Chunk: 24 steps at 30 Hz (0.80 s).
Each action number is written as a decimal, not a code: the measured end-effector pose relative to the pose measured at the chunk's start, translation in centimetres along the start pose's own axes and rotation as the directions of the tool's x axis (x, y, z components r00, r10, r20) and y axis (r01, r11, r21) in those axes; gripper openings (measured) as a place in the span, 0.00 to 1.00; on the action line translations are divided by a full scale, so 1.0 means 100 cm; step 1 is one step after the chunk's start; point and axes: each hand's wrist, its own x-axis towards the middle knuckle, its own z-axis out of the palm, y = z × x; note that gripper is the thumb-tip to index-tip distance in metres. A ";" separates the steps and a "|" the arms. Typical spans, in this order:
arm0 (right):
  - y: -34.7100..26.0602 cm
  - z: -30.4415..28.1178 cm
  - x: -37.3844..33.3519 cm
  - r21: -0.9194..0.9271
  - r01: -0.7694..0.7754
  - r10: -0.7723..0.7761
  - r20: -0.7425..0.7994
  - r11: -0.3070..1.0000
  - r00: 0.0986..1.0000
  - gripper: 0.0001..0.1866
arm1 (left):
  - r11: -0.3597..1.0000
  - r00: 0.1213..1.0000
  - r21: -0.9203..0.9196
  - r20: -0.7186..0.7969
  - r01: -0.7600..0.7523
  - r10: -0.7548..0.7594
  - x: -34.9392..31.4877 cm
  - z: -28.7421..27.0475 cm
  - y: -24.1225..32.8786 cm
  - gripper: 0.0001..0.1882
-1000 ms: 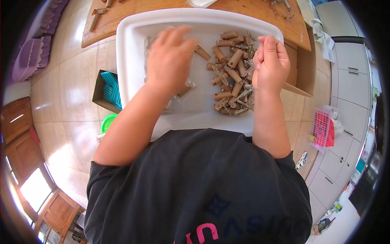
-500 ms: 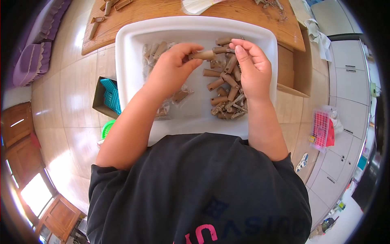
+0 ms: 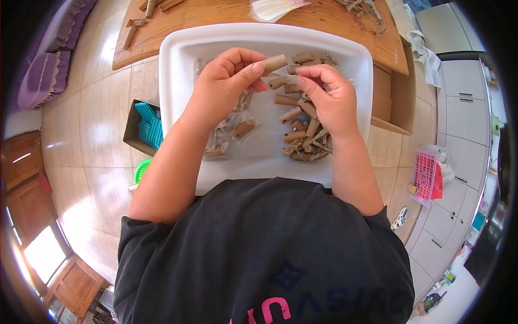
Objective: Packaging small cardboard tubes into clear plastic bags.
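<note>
Over a white plastic tub, my left hand is closed on a short brown tube, tilted with its far end up to the right. My right hand pinches thin pale strands, like twine, stretching toward the tube; whether they join it is unclear. Beneath my right hand lies a pile of similar brown tubes, with bundles of twine among them. Clear plastic bags with brown tubes inside lie in the tub's left half, partly hidden by my left hand and forearm.
Beyond the tub stands a wooden table carrying white plastic sleeves, loose twine and brown pieces. A box with teal baskets sits at left on the floor. An open cardboard box is at right.
The tube in my left hand has risen and now tilts up to the right. My right hand has shifted slightly left and down, with pale strands showing at its fingertips.
</note>
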 end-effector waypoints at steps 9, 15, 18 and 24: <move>-0.005 0.001 -0.002 -0.052 -0.189 0.192 0.057 0.981 0.980 0.08 | 0.999 0.998 0.002 -0.026 0.051 -0.051 0.001 0.001 -0.001 0.11; -0.009 -0.002 -0.002 0.121 -0.209 0.199 0.090 0.971 0.976 0.12 | 0.996 0.987 0.046 -0.141 0.078 -0.071 0.004 0.001 -0.014 0.12; -0.009 0.000 -0.003 0.169 -0.180 0.160 0.127 0.969 0.979 0.14 | 0.987 0.980 -0.050 -0.125 0.153 -0.158 0.003 0.008 -0.016 0.13; -0.013 -0.004 -0.001 0.291 -0.223 0.176 0.178 0.930 0.968 0.18 | 0.954 0.961 -0.190 -0.106 0.233 -0.255 0.003 0.009 -0.020 0.13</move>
